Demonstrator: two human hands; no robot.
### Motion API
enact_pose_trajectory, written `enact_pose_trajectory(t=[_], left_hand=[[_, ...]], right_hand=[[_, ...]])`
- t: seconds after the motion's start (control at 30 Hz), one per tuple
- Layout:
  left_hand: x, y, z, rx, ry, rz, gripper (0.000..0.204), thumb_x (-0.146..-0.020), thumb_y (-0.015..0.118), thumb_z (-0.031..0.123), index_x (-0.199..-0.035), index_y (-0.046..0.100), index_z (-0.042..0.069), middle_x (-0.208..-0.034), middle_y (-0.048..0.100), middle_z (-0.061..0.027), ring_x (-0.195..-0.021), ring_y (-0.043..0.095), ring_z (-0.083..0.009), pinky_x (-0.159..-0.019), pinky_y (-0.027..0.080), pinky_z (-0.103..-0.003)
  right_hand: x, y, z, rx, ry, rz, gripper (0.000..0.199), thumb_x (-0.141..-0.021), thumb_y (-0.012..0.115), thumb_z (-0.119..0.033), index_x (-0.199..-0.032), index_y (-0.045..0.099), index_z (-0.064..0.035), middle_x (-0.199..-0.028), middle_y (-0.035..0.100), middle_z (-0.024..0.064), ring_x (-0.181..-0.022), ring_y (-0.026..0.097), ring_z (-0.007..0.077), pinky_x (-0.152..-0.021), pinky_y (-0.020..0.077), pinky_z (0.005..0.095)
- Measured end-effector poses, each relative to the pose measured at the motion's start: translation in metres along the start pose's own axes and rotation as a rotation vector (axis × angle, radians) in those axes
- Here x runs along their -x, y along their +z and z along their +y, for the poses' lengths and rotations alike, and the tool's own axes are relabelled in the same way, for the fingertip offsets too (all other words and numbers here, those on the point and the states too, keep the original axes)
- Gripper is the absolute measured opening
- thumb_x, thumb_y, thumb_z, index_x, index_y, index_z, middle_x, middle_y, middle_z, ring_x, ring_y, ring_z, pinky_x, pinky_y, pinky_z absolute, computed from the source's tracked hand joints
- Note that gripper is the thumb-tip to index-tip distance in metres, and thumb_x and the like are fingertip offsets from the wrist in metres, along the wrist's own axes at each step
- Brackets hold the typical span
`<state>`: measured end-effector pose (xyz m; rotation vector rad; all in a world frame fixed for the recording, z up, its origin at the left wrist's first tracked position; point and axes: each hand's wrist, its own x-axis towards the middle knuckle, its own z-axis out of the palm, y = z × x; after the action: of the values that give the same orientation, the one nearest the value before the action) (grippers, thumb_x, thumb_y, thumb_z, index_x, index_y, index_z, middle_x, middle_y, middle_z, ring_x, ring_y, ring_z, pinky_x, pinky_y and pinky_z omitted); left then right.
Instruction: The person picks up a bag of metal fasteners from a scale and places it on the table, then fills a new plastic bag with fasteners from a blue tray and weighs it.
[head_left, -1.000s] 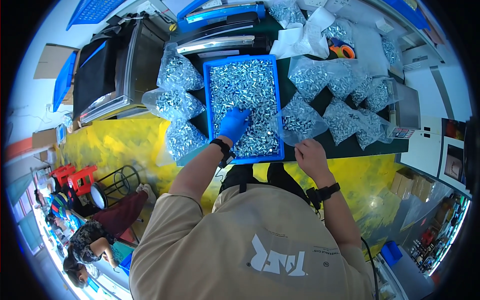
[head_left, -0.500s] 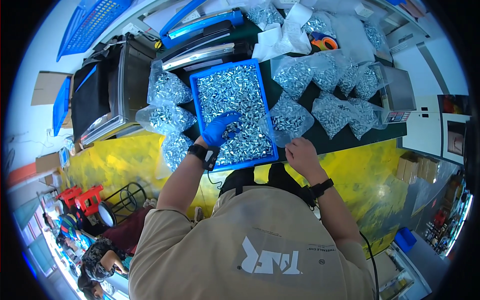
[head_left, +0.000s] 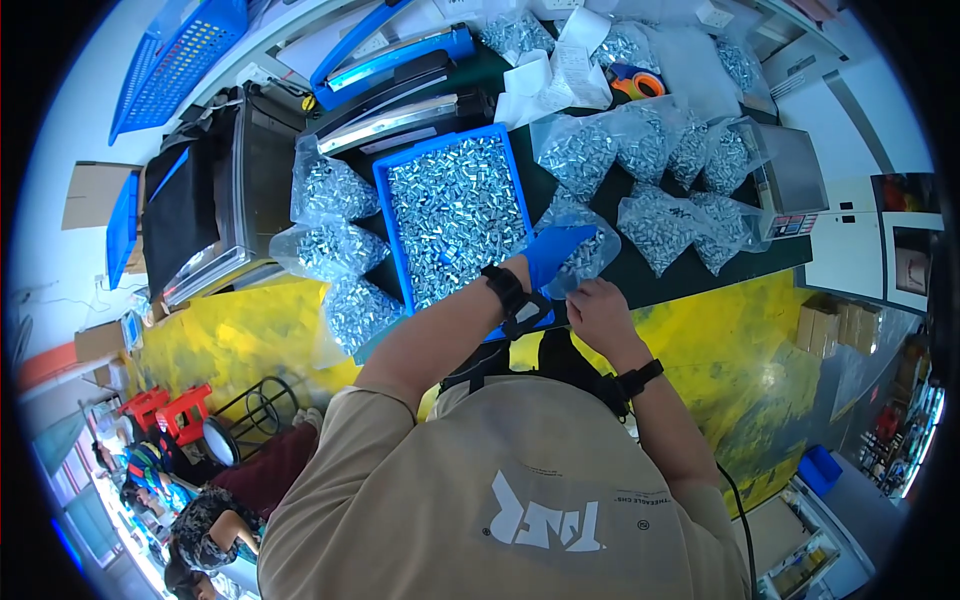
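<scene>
A blue tray full of small silver cylindrical metal pieces stands on the table before me. At its right side lies a clear plastic bag, partly filled with the same pieces. My left hand, in a blue glove, reaches across the tray's right rim to this bag. Its fingers merge into one blue shape, and whether anything is in them is hidden. My bare right hand is closed at the bag's near edge, pinching the plastic.
Filled bags stand left of the tray, and several more bags stand to its right. Behind are bag sealers, crumpled paper and an orange tape roll. A scale sits at the table's right end.
My left hand has left the pieces in the tray and moved right to the plastic bag. The right hand stays at the bag's edge. The view has shifted slightly.
</scene>
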<state>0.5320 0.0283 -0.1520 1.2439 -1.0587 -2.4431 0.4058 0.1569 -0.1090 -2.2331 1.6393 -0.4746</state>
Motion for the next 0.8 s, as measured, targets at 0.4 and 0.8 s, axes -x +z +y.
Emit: enact_pose_trajectory(t=[0.4, 0.8], left_hand=[[0.045, -0.107, -0.008, -0.691, 0.604, 0.629, 0.025, -0.087, 0.069, 0.02, -0.109, 0.07, 0.008, -0.099, 0.07, -0.0119, -0.092, 0.068, -0.0254, -0.078, 0.055, -0.037], [0.023, -0.132, -0.026, -1.581, 0.63, 0.528, 0.055, -0.084, 0.066, 0.05, -0.131, 0.059, 0.023, -0.138, 0.05, -0.0115, -0.132, 0.041, -0.0366, -0.109, 0.032, -0.056]], right_hand=[[-0.001, 0.002, 0.004, -0.024, 0.008, -0.021, 0.009, -0.082, 0.064, -0.011, -0.087, 0.067, -0.0035, -0.086, 0.062, 0.0103, -0.083, 0.06, 0.0299, -0.074, 0.0496, 0.0407], [-0.005, 0.0, 0.0, -0.031, 0.022, -0.055, 0.008, -0.081, 0.064, -0.01, -0.083, 0.066, -0.0026, -0.086, 0.062, 0.0107, -0.083, 0.06, 0.0306, -0.073, 0.0495, 0.0417]])
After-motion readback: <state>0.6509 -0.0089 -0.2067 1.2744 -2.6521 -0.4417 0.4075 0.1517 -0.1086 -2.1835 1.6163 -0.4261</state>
